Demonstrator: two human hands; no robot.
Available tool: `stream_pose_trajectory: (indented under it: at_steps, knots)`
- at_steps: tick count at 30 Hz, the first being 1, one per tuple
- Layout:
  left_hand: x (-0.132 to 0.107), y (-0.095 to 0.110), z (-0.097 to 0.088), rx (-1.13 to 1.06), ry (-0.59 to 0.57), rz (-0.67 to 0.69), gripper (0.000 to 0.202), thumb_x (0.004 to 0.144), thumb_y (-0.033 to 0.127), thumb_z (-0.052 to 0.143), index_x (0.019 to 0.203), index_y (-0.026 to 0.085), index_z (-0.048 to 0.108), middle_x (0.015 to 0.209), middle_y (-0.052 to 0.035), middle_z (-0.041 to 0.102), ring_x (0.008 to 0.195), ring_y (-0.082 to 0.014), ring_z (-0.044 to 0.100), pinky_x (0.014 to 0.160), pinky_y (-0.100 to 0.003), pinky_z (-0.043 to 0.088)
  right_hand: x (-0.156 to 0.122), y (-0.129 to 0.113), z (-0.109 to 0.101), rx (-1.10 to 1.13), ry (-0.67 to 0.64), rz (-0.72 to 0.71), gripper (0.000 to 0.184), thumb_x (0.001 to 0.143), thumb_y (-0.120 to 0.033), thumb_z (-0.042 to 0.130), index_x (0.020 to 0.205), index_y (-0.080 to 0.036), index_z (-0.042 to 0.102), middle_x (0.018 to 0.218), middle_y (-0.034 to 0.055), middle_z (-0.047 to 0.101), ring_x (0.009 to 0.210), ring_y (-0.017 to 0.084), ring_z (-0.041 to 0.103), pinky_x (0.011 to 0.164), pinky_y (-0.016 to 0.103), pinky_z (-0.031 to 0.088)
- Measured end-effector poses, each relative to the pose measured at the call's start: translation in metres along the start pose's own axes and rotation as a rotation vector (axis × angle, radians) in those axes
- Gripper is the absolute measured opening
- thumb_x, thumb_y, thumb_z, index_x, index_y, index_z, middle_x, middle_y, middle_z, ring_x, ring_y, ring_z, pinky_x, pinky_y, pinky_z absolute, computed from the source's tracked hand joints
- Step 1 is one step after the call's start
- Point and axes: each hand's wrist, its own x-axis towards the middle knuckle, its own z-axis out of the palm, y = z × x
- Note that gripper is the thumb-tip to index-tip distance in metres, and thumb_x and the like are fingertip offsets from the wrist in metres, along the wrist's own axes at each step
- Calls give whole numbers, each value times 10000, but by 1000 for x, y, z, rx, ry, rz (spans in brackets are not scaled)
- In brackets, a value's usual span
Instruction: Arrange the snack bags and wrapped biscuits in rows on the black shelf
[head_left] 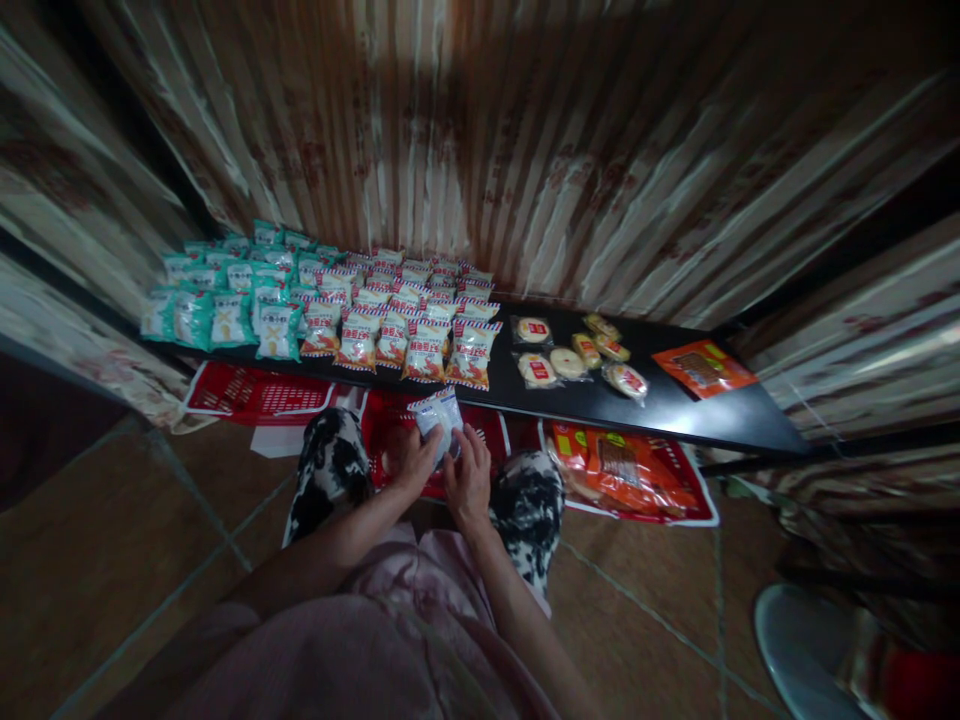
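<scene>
Between my two hands is a small snack bag (439, 413), its pale back side facing up and its top edge striped. My left hand (417, 456) grips it from the left, fingers closed. From the right, my right hand (469, 472) pinches its lower side. The bag is above a red basket (491, 430) on the floor between my knees. Just beyond, orange-and-white snack bags (427, 350) with similar striped edges stand in rows on a black shelf (517, 392).
Teal snack bags (232, 320) fill the shelf's left end. Round wrapped pastries (537, 370) and an orange packet (703, 368) lie on the right. Below are another red basket (255, 395) and orange packets (630, 470) in a third basket. A patterned curtain (450, 150) hangs behind.
</scene>
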Motion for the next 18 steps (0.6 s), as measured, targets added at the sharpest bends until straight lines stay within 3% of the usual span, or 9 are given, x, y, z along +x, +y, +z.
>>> stream_pose_trajectory:
  at_steps: [9,18]
  knots:
    - [-4,5,0,197,20,73,171,781,359,575,833,209,637,848,-69,667,877,-224,607,803,-301,421,1,-1,2,40,5,5,477,880,-317,495,1322,-142,448,1339,187,478,1243,265,435,1000,495,411]
    - [-3,3,1,158,-38,170,193,850,338,449,826,212,594,919,-62,650,949,-195,573,895,-294,396,-1,5,6,84,-24,112,597,850,-403,524,1373,-159,370,1337,184,480,1238,280,453,988,494,420]
